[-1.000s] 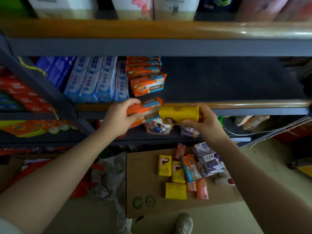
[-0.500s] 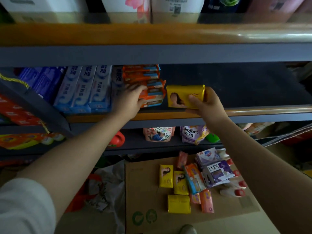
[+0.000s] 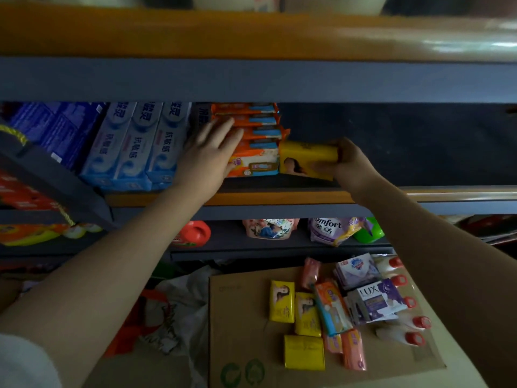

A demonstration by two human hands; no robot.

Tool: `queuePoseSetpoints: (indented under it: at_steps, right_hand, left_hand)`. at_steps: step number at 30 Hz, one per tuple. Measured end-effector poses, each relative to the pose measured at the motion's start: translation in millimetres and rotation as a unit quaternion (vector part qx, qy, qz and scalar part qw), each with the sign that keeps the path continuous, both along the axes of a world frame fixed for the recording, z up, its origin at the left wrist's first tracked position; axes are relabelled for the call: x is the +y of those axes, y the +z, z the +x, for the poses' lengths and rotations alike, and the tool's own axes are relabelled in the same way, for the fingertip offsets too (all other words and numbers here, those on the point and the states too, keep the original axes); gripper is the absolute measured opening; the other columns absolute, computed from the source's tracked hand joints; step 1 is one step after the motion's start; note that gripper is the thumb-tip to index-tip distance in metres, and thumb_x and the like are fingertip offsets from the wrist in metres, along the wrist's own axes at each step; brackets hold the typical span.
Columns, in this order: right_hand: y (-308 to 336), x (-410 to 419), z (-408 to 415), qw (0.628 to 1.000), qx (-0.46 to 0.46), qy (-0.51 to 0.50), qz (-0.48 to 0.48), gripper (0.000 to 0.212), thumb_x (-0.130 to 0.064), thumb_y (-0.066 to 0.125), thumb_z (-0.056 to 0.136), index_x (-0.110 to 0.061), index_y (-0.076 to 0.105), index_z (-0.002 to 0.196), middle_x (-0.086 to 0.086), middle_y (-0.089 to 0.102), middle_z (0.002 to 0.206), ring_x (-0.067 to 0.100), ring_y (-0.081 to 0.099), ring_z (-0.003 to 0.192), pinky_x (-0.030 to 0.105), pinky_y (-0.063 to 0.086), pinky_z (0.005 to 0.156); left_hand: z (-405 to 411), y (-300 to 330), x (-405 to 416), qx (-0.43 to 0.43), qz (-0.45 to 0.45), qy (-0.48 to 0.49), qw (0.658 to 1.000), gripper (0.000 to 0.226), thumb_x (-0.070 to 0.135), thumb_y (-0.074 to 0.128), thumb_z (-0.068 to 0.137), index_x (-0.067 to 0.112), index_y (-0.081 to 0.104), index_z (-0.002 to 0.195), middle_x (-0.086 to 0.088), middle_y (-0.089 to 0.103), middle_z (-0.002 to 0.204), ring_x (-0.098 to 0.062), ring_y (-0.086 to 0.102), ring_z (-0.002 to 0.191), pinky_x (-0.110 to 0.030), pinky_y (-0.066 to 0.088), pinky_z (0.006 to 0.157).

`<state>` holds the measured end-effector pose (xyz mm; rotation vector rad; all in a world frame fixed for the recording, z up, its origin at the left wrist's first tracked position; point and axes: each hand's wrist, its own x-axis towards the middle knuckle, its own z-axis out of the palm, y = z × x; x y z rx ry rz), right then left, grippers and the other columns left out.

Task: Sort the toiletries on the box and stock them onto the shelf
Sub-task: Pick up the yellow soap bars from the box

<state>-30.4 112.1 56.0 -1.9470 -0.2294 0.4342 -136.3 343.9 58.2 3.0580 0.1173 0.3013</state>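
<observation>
Middle shelf [image 3: 279, 198], dark-floored with an orange front lip: stocked at left with blue-and-white toothpaste boxes [image 3: 131, 147] standing side by side, next a stack of orange soap packs [image 3: 251, 135], then one yellow soap pack [image 3: 305, 161] just beside it. Lower shelf [image 3: 279, 247]: carried a red container [image 3: 193, 233] and a purple Comfort pouch [image 3: 330, 229]. Cardboard box [image 3: 240, 326] on the floor: strewn with yellow bars [image 3: 305, 351], pink bars [image 3: 353, 350], a purple LUX box [image 3: 376, 299] and red-capped bottles [image 3: 402, 336].

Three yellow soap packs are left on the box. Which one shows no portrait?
The lowest yellow soap pack, nearest the box's front edge. It lies sideways, plain face up; the two packs above it stand lengthwise and show a portrait.
</observation>
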Motion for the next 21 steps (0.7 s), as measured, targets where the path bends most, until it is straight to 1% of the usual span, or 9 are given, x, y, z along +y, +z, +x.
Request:
queuePoseSetpoints:
  at_steps: [2, 4, 7, 9, 11, 14, 18, 20, 21]
  right_hand:
    - [-4, 3, 6, 0.998, -0.034, 0.014, -0.051, 0.052, -0.009, 0.074, 0.076, -0.015, 0.049, 0.121, 0.004, 0.054, 0.107, 0.017, 0.053, 0.090, 0.021, 0.043, 0.064]
    - [-7, 3, 10, 0.993, -0.056, 0.034, -0.099, 0.054, -0.014, 0.076, 0.076, -0.016, 0.049, 0.123, 0.003, 0.051, 0.106, 0.015, 0.051, 0.084, 0.019, 0.039, 0.060]
    - [-11, -5, 21, 0.983, -0.103, 0.035, -0.151, 0.058, -0.018, 0.077, 0.075, -0.013, 0.051, 0.126, 0.006, 0.054, 0.112, 0.021, 0.053, 0.098, 0.025, 0.043, 0.074]
    - [-14, -11, 29, 0.977, -0.144, -0.005, -0.157, 0.057, -0.018, 0.077, 0.075, -0.011, 0.053, 0.126, 0.011, 0.058, 0.119, 0.028, 0.055, 0.107, 0.030, 0.042, 0.081]
    - [-17, -14, 40, 0.968, -0.181, -0.043, -0.168, 0.052, -0.016, 0.072, 0.080, -0.010, 0.051, 0.127, 0.014, 0.058, 0.122, 0.030, 0.054, 0.110, 0.029, 0.040, 0.078]
    - [-19, -8, 58, 0.952, -0.219, -0.037, -0.211, 0.048, -0.016, 0.064, 0.085, -0.011, 0.047, 0.130, 0.015, 0.053, 0.126, 0.030, 0.052, 0.111, 0.026, 0.035, 0.075]
    - [-18, 13, 84, 0.934, -0.257, -0.027, -0.246, 0.053, -0.013, 0.062, 0.087, -0.017, 0.042, 0.136, 0.020, 0.035, 0.138, 0.037, 0.047, 0.117, 0.027, 0.038, 0.083]
    - [-18, 26, 97, 0.927, -0.275, -0.021, -0.252, 0.052, -0.013, 0.060, 0.089, -0.018, 0.041, 0.137, 0.020, 0.030, 0.139, 0.038, 0.048, 0.115, 0.032, 0.041, 0.090]
    - [-19, 33, 105, 0.923, -0.287, -0.014, -0.257, 0.050, -0.014, 0.058, 0.090, -0.018, 0.041, 0.137, 0.019, 0.032, 0.136, 0.039, 0.049, 0.111, 0.033, 0.042, 0.088]
  left_hand:
    - [8, 0, 0, 0.016, 0.029, -0.039, 0.999, 0.065, 0.011, 0.056, 0.090, 0.017, 0.025, 0.147, -0.005, 0.015, 0.157, -0.028, 0.009, 0.144, -0.050, 0.017, 0.114]
    - [16, 0, -3, 0.054, 0.038, -0.057, 0.996, 0.070, 0.012, 0.054, 0.091, 0.020, 0.015, 0.149, -0.002, 0.004, 0.158, -0.024, 0.003, 0.145, -0.045, 0.012, 0.115]
    - [29, 4, -13, 0.099, 0.058, -0.082, 0.990, 0.082, 0.025, 0.059, 0.089, 0.026, 0.004, 0.149, 0.000, 0.000, 0.158, -0.023, 0.003, 0.145, -0.042, 0.012, 0.116]
    - [38, 4, -24, 0.083, 0.064, -0.106, 0.989, 0.082, 0.032, 0.058, 0.089, 0.030, 0.002, 0.149, 0.000, 0.001, 0.158, -0.024, 0.005, 0.144, -0.041, 0.013, 0.116]
    - [48, 1, -38, 0.055, 0.054, -0.112, 0.991, 0.074, 0.038, 0.053, 0.091, 0.033, 0.007, 0.148, -0.003, 0.005, 0.158, -0.026, 0.009, 0.144, -0.041, 0.016, 0.114]
    - [57, -9, -44, 0.000, 0.077, -0.117, 0.990, 0.057, 0.042, 0.051, 0.091, 0.027, 0.031, 0.143, -0.006, 0.019, 0.153, -0.027, 0.020, 0.139, -0.043, 0.033, 0.103]
    - [58, -16, -37, -0.046, 0.116, -0.125, 0.984, 0.048, 0.047, 0.052, 0.089, 0.019, 0.047, 0.128, -0.006, 0.031, 0.146, -0.025, 0.031, 0.133, -0.041, 0.045, 0.083]
    - [60, -21, -34, -0.095, 0.142, -0.140, 0.975, 0.047, 0.049, 0.051, 0.088, 0.017, 0.054, 0.121, -0.008, 0.042, 0.138, -0.027, 0.043, 0.124, -0.040, 0.048, 0.074]
    - [61, -25, -32, -0.127, 0.157, -0.143, 0.969, 0.045, 0.051, 0.049, 0.087, 0.016, 0.058, 0.115, -0.008, 0.050, 0.132, -0.028, 0.051, 0.117, -0.038, 0.050, 0.069]
